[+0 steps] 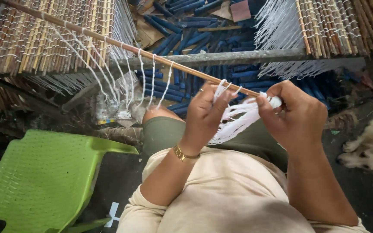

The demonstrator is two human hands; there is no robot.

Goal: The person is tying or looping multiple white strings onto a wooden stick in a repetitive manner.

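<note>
A thin brown stick [121,44] runs from the upper left down to my hands, with white strings [152,80] hanging from it. My left hand [206,113] pinches white threads at the stick's near end, a gold bracelet [182,154] on its wrist. My right hand [296,116] grips a bunch of white threads [238,118] stretched between both hands, fingers closed around them. The stick's tip is hidden behind my right hand.
Woven stick mats [44,39] hang on a grey frame bar [238,57] at left and right. Blue sticks [191,26] lie piled beyond. A green plastic chair [44,177] stands at lower left. A pale dog [372,151] lies at right.
</note>
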